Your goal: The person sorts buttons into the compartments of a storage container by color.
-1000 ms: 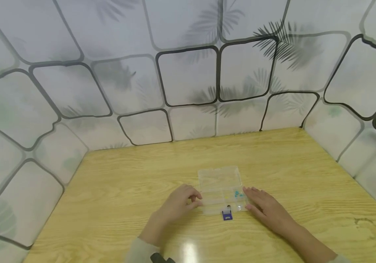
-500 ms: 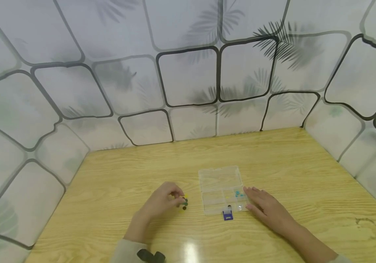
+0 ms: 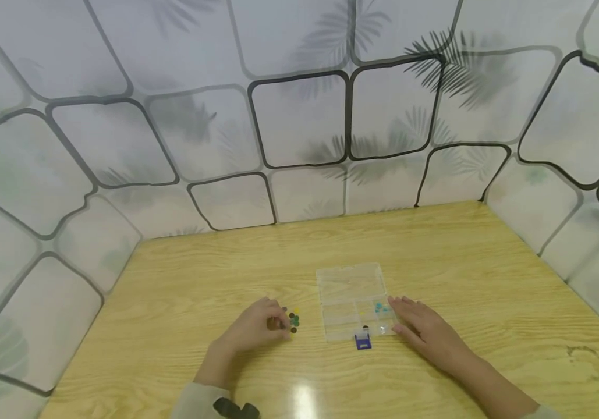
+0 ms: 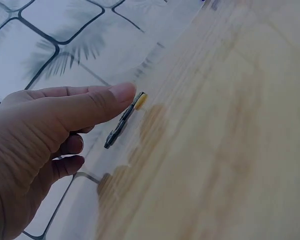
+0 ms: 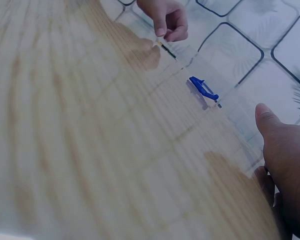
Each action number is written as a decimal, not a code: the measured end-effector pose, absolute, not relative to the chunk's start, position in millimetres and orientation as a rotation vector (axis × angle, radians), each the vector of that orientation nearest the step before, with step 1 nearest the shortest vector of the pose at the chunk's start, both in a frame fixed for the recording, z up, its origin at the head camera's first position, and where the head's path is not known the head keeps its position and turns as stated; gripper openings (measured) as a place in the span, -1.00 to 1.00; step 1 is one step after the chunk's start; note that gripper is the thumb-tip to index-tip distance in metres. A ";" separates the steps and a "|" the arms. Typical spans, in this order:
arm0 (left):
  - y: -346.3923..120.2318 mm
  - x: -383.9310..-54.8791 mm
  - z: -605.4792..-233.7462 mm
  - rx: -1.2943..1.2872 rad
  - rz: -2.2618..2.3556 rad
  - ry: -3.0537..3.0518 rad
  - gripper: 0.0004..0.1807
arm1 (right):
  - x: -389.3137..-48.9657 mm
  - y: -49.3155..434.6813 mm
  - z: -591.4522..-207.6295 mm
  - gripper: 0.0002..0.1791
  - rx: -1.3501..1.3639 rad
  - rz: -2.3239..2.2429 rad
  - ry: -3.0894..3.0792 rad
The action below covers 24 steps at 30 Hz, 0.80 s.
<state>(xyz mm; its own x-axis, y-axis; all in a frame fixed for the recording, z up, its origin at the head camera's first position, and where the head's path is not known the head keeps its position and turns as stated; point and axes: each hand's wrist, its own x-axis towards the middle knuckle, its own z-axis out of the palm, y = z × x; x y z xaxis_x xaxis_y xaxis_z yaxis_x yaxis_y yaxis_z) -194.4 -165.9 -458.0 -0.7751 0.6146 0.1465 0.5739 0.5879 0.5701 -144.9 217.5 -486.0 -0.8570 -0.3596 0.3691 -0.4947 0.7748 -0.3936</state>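
Left grip (image 3: 253, 327) is curled in at the left edge of some dark, green and yellow discs (image 3: 296, 319) lying on the table (image 3: 199, 279), can't tell if it's actually pinching one. Next over's a clear divided box (image 3: 337, 329), lid folded back, blue clasp (image 3: 363, 343) up front, light-blue bits (image 3: 378, 306) in back right. Right grip (image 3: 426, 333) has fingers pretty straight, against the box's right side.

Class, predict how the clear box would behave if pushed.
The clear box would probably slide rather than tip, as it lies low and flat. Looking thin and see-through, it may be light. The small blue pieces inside might shift, since they look loose.
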 end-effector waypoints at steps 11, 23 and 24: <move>-161.4 -193.4 -461.5 1.190 0.861 2.805 -0.90 | -144.3 217.0 -484.1 -0.44 0.648 0.705 -2.719; -158.4 -191.9 -461.6 1.281 0.826 2.837 -0.93 | -143.7 216.7 -483.5 -0.44 0.646 0.718 -2.727; -158.1 -191.9 -461.8 1.284 0.827 2.840 -0.94 | -143.8 216.8 -483.4 -0.44 0.647 0.719 -2.728</move>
<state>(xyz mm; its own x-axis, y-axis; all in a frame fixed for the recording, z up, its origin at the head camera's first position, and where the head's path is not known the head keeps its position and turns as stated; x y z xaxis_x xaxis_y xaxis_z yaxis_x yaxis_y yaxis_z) -191.9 -158.1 -461.8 -0.6800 0.6789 0.2770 0.7215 0.5519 0.4182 -143.8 216.8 -483.4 -0.8712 -0.3545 0.3398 -0.4759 0.7799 -0.4066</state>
